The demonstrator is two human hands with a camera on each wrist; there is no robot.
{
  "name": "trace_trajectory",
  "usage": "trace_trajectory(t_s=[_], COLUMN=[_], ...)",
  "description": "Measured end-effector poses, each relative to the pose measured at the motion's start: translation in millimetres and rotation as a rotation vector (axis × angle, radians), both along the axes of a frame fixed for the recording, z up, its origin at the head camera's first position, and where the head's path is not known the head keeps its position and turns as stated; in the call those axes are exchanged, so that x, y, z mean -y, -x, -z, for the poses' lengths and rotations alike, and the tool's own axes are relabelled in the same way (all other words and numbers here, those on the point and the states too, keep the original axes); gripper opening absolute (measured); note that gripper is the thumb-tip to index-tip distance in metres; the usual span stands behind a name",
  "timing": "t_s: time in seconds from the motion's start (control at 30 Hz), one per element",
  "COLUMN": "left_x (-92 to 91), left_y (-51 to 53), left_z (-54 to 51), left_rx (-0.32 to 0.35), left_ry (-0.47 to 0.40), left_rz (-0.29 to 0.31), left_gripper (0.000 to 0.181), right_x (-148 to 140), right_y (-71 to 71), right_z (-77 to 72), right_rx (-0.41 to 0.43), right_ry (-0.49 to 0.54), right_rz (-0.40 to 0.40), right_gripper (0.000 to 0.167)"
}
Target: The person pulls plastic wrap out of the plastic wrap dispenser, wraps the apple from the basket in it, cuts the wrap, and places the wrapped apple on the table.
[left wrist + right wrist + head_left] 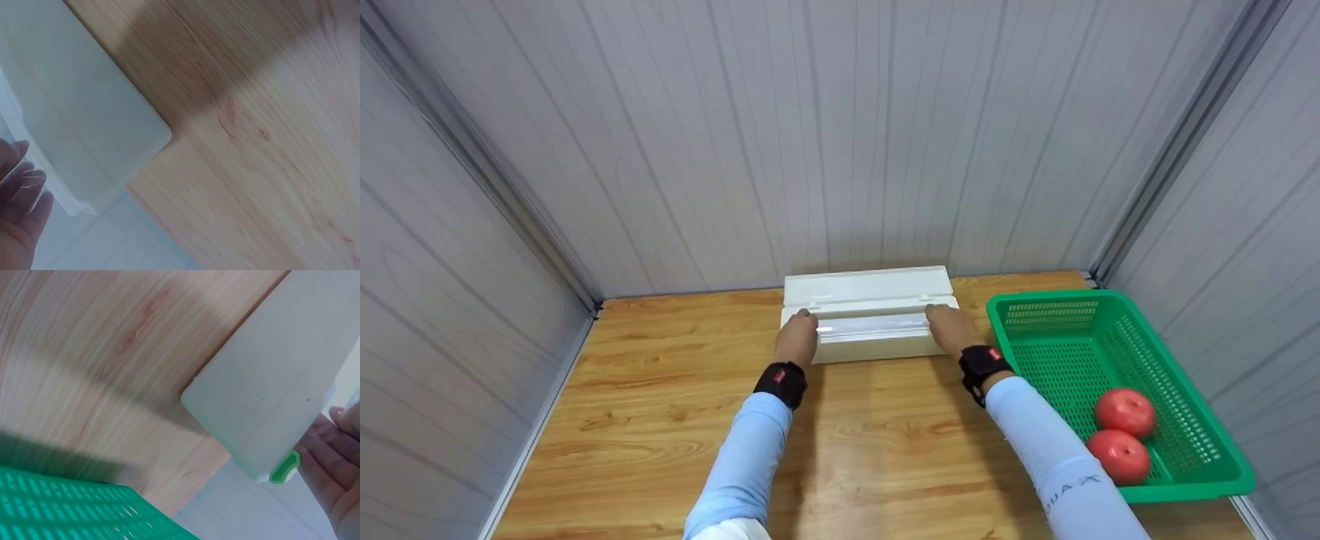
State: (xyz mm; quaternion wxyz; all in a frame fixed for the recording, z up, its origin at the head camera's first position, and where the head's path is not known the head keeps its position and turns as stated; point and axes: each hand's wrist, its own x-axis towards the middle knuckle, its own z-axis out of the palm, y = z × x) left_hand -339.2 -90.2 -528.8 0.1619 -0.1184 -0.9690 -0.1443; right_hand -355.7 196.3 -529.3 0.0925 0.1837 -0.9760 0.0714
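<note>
A white cling film box point(877, 349) stands at the back of the table with its lid point(870, 283) raised. Clear cling film point(874, 325) stretches across the opening between the two hands. At the box's left end, my left hand point(796, 339) pinches the film's edge; the left wrist view shows the clear film point(22, 183) between thumb and fingers. My right hand point(952, 330) pinches the film at the other end, where the right wrist view shows the thumb bent toward the fingers point(332, 444). Beside those fingers a green slider point(284, 467) sits on the box's end.
On the right stands a green perforated basket point(1185, 397) with two red tomato-like fruits, one farther back point(1125, 412) and one nearer point(1119, 457). Grey-white panel walls point(847, 150) enclose the wooden table point(675, 420) at the back and sides.
</note>
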Motion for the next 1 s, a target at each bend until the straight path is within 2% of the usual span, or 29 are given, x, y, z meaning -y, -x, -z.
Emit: trace_trajectory(t_s=[0.17,0.3,0.47,0.7,1.0], left_x=[0.5,0.6,2.7,7.3,10.2], left_y=[-3.4,-2.6,-3.1,-6.8,-11.6], left_z=[-0.7,-4.6,-10.5,-17.1,-28.8], left_rx=[0.023,0.044,0.080,0.074,0.068], left_ry=[-0.043,-0.038,-0.045,-0.053,-0.080], left_rz=[-0.005,-0.010,0.020,0.026,0.067], left_gripper=[0.010,0.011,0.014,0.013,0.013], right_x=[4.8,4.3,4.5,7.8,4.7], right_y=[-1.9,-3.6,-4.9,-4.5,-6.2], right_z=[2.2,-2.0,-9.3,-12.9,-23.8], right_rx=[-0.046,-0.039,-0.016,0.022,0.062], right_ry=[0.007,0.050,0.108,0.161,0.246], right_rz=[0.014,0.031,0.039,0.023,0.021], right_gripper=[0.008,0.011,0.013,0.012,0.014])
